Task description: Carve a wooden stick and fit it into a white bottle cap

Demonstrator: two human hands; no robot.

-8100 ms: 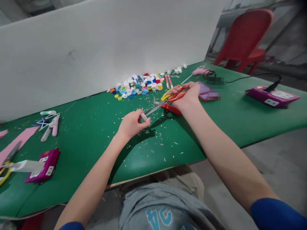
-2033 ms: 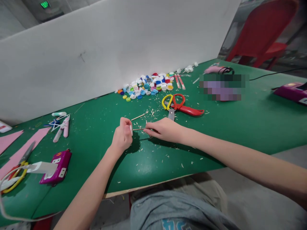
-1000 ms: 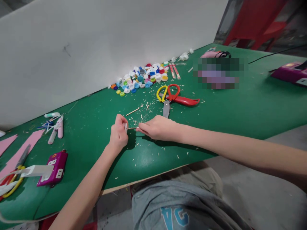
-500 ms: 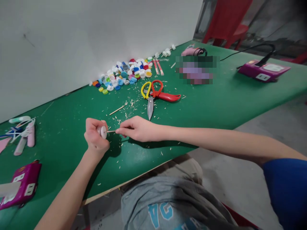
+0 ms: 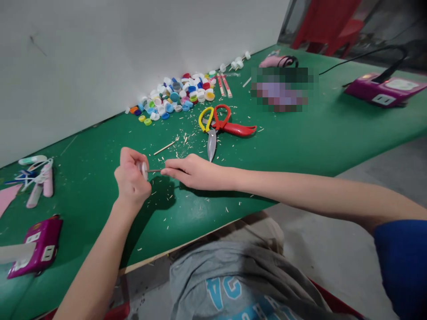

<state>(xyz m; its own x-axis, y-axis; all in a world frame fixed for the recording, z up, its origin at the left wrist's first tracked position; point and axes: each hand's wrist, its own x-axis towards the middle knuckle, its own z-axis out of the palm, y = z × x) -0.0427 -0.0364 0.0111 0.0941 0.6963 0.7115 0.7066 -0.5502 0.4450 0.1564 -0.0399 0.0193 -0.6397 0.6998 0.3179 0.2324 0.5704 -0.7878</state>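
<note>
My left hand (image 5: 133, 178) is closed around white bottle caps (image 5: 143, 170) above the green table (image 5: 293, 151). A thin stick (image 5: 154, 170) runs from the face of the caps toward the right. Its other end is pinched between the thumb and fingers of my right hand (image 5: 187, 172). Beyond my hands, a loose wooden stick (image 5: 164, 148) lies among small wood splinters. Scissors (image 5: 211, 133) with one yellow and one red handle rest behind my right hand, touching a red-handled tool (image 5: 238, 129).
Many coloured caps (image 5: 176, 95) are heaped against the white wall (image 5: 133, 44). Purple power sockets stand at the right (image 5: 383, 91) and left (image 5: 40, 246). Corded pink tools (image 5: 48, 180) lie at the left, and a blurred purple item (image 5: 282, 93) at the back right.
The view has shifted slightly. Both hands appear a little higher in the picture, and the caps have turned more edge-on. The grip of each hand is unchanged.
</note>
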